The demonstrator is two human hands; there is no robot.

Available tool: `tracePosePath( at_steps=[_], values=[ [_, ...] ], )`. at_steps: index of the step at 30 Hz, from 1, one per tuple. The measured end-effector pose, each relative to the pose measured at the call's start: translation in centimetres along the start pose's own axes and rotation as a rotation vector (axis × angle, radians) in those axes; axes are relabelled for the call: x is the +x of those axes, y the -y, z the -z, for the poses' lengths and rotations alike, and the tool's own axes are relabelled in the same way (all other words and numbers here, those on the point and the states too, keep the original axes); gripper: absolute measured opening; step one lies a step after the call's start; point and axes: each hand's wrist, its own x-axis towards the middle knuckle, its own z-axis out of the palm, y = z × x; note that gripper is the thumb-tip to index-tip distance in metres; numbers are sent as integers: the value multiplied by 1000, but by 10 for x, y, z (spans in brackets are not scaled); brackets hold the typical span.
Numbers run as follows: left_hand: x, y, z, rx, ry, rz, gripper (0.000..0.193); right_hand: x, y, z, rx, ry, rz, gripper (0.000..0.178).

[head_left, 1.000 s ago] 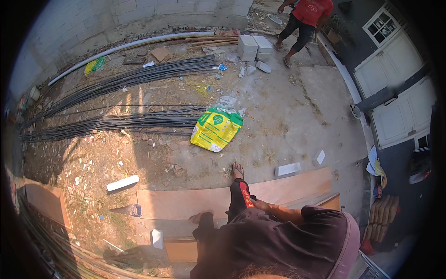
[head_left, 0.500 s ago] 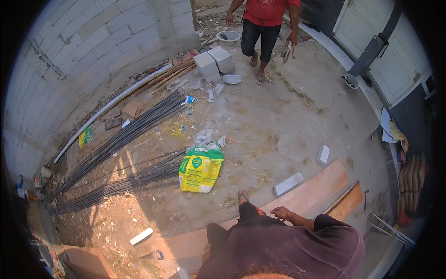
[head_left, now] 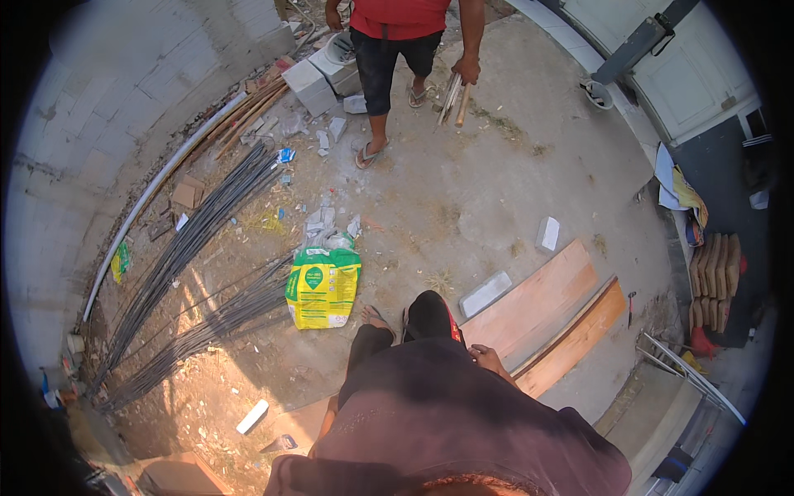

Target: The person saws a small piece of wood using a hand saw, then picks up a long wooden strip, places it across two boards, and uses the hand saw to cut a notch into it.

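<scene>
My right hand (head_left: 488, 359) hangs beside my right thigh, its fingers curled in and nothing visible in them. It is nearest to the reddish-brown wooden board (head_left: 529, 302) on the ground, apart from it. Only a sliver of my left arm shows beside my dark shirt; the fingers of that hand are hidden. Ahead of my feet, a yellow and green sack (head_left: 323, 289) stands on the ground. A pale block (head_left: 486, 294) lies along the board's far edge, with a smaller white block (head_left: 547, 234) beyond it.
A person in a red shirt (head_left: 399, 18) walks ahead, carrying wooden strips (head_left: 454, 99). Bundled steel rods (head_left: 186, 248) stretch across the left ground, near a block wall (head_left: 141, 107). Stacked pale blocks (head_left: 310, 87) stand behind. An orange-brown plank (head_left: 571, 343) lies at right.
The person in red has come closer. My view has shifted; my legs have changed stride, and my right hand has swung back toward my thigh.
</scene>
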Motion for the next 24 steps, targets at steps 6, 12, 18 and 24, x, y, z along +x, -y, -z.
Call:
tracePosePath(
  at_steps=[6,12,18,24],
  values=[
    [17,-197,29,69,21,-38,63,18,-33,17,-121,-60,1,42],
    [29,-339,-57,91,32,-169,64,83,-15,89,-353,-24,-131,39],
    [35,-341,-183,245,74,-400,55,173,115,235,223,-124,-189,39],
    [1,-453,-237,39,54,-395,52,269,325,379,148,-260,140,46]
  ],
)
